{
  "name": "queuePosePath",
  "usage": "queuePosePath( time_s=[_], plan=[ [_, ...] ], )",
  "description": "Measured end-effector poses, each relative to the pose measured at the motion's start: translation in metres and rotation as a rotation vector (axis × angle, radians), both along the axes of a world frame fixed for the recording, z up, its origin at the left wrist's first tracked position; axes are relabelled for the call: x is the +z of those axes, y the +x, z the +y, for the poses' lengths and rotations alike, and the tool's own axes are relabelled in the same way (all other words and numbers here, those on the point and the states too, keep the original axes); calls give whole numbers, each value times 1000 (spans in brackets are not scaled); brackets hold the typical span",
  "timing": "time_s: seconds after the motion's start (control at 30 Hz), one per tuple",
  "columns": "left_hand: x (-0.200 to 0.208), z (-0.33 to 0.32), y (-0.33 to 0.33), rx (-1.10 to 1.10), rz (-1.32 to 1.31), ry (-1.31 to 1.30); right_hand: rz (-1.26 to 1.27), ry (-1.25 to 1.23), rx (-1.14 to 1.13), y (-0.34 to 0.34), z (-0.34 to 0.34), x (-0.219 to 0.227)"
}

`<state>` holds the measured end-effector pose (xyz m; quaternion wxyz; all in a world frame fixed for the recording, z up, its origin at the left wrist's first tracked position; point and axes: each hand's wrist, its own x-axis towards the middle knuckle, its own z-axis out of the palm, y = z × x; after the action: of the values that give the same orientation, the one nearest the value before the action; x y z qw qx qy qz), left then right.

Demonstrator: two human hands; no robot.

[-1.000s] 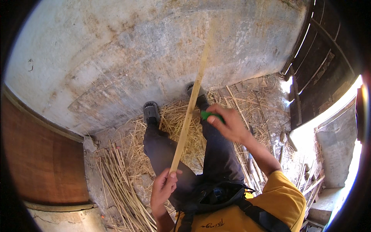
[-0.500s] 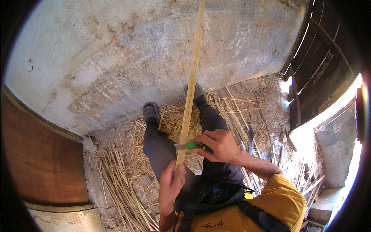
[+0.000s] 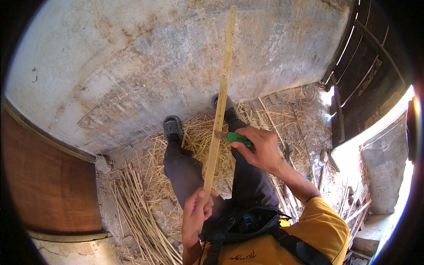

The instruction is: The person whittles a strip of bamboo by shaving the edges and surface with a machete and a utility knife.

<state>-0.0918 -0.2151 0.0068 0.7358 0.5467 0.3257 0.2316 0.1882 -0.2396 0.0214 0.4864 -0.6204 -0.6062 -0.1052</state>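
A long, pale bamboo strip (image 3: 224, 70) slants up from my lap, its far end in front of the wall. My left hand (image 3: 198, 211) is closed around its near end. In my right hand (image 3: 263, 150) is a utility knife (image 3: 237, 138) with a green handle. The knife's short blade lies across the strip's right edge, roughly midway along the visible length, and seems to touch it. Both of my legs are stretched out below the strip, with dark shoes near the wall's foot.
A bundle of thin bamboo strips (image 3: 139, 212) lies on the floor to the left. Straw-like shavings (image 3: 198, 132) cover the floor between my legs. The stained wall (image 3: 145, 66) rises ahead. An open black waist bag (image 3: 245, 223) rests on my lap. More sticks lie at right.
My right hand and the knife have moved away from me along the strip, up and slightly right. My left hand still holds the near end.
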Motion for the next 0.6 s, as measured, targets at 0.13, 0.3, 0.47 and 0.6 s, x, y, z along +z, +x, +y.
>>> queuePosePath(
  time_s=[0.13, 0.3, 0.47, 0.6],
  plan=[
    [4, -2, 3, 39, 41, 14, -101, -122, 101, -11, -11, 2],
    [0, 0, 10, 126, 43, 193, -118, -125, 156, -28, -16, 5],
    [-3, -1, 12, 266, 61, 192, -169, -162, 174, -33, -22, 9],
    [-2, -2, 14, 298, 12, 182, -178, -134, 168, -34, -23, 8]
  ],
)
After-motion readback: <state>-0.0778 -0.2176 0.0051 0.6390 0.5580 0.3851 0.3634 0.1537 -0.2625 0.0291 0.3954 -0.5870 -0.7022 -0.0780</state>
